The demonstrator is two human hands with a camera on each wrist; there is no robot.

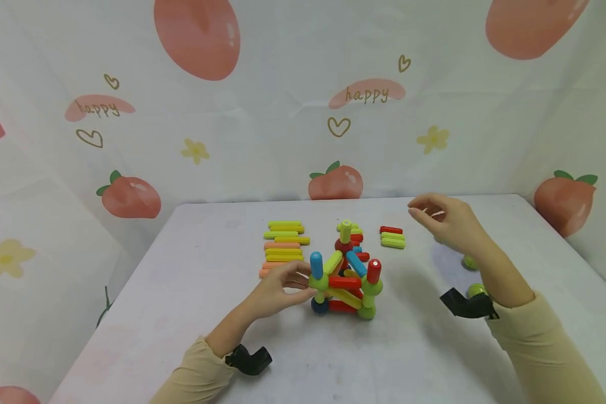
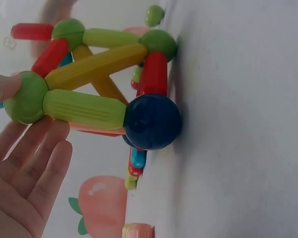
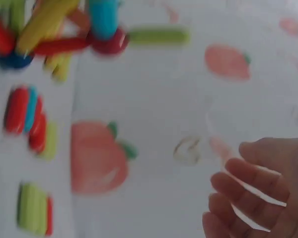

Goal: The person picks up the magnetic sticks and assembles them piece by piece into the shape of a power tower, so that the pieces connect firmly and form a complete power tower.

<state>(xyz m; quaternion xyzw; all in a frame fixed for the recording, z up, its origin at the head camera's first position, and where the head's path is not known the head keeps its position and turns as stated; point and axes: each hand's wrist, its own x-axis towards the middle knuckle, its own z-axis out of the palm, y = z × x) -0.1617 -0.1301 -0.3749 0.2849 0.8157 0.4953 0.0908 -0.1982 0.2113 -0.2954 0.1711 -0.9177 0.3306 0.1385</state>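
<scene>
A frame of coloured magnetic sticks and balls (image 1: 344, 283) stands on the table, with red, blue and light green sticks upright at its top corners. My left hand (image 1: 278, 289) is at its left side. In the left wrist view, the thumb and fingers pinch a green ball (image 2: 27, 96) at an upper corner. Below that corner, a light green stick (image 2: 84, 108) runs down to a dark blue ball (image 2: 153, 122) at the table. My right hand (image 1: 449, 221) is raised to the right of the frame, holding nothing, its fingers (image 3: 228, 191) loosely bent.
Yellow, light green and orange sticks (image 1: 284, 245) lie in a row behind my left hand. A small group of red and light green sticks (image 1: 393, 237) lies right of the frame. Green balls (image 1: 477, 289) sit near my right forearm. A printed cloth (image 1: 262, 140) hangs behind the table.
</scene>
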